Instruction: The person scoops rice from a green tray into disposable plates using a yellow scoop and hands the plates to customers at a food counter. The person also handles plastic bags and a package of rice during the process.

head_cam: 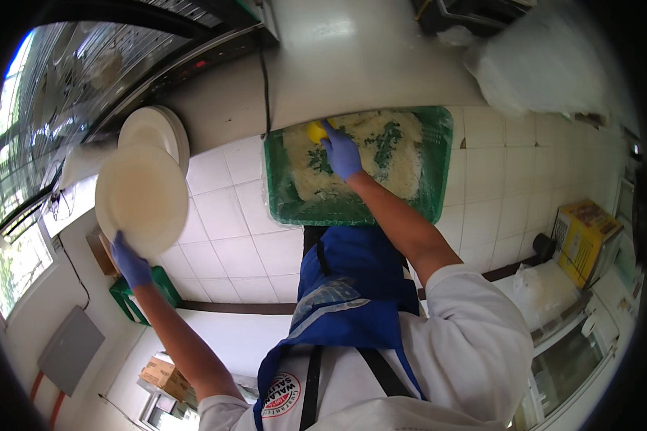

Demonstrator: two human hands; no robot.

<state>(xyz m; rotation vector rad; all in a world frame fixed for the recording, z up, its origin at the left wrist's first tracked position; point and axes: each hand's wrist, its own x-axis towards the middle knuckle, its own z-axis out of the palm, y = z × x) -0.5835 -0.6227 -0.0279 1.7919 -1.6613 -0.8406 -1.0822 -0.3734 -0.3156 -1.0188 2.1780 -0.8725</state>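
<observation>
My left hand (pixel 130 263), in a blue-violet glove, grips the near rim of an oval off-white plate (pixel 142 199). That plate is held up at the left, partly in front of a stack of similar plates (pixel 146 126). My right hand (pixel 344 155), gloved alike, holds a small round yellow cup or scoop (pixel 317 131), partly hidden by the fingers. It is over the far left part of a green plastic crate (pixel 442 161) lined with clear film. White grainy food like cooked rice (pixel 318 186) lies spread in the crate, with green showing through in patches.
A metal counter (pixel 323 70) runs beyond the crate, with a black cable (pixel 265 91) hanging over its edge. A glass-fronted cabinet (pixel 86 86) stands at upper left. At upper right is a bulky clear plastic bag (pixel 539 64). A yellow carton (pixel 582 242) sits at far right.
</observation>
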